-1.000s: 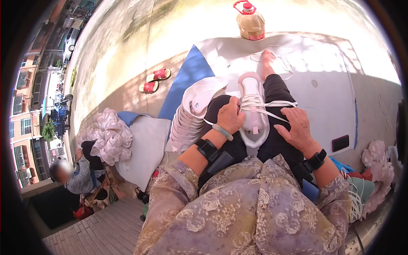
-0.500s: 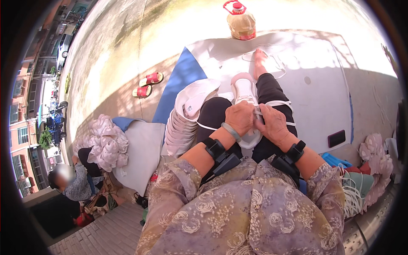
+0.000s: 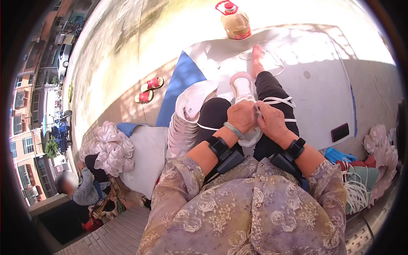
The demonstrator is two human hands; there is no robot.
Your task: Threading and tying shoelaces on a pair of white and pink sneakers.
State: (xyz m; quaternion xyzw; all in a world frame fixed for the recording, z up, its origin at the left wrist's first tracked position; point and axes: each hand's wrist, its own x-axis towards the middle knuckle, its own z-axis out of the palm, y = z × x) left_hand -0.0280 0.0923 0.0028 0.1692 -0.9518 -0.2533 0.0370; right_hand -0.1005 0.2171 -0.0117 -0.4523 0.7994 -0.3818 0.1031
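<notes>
A white shoe upper (image 3: pixel 243 88) with a pink toe lies between my thighs, its toe pointing away from me. My left hand (image 3: pixel 241 117), a grey bracelet on its wrist, is closed over the left side of its lacing area. Close against it, my right hand (image 3: pixel 272 122) has its thumb and fingers pinched together at the lacing, where a short bit of white lace shows. More white shoelace (image 3: pixel 278 101) lies in loops across my right leg. The fingertips partly hide the lace holes. Left of my left knee stands a nested row of similar uppers (image 3: pixel 180 134).
A white sheet (image 3: pixel 312 85) with a blue part lies under my bare foot. It bears a phone (image 3: pixel 340 132). Red slippers (image 3: pixel 148 90), a capped jug (image 3: pixel 236 24) and a pile of uppers (image 3: pixel 112 146) lie around. Bundled laces (image 3: pixel 357 189) sit right; another person (image 3: pixel 87 187) sits left.
My hands stay together at the shoe's lacing, with the fingers slightly shifted. The loose lace over my right leg has changed its loop. The whole view has tilted a little.
</notes>
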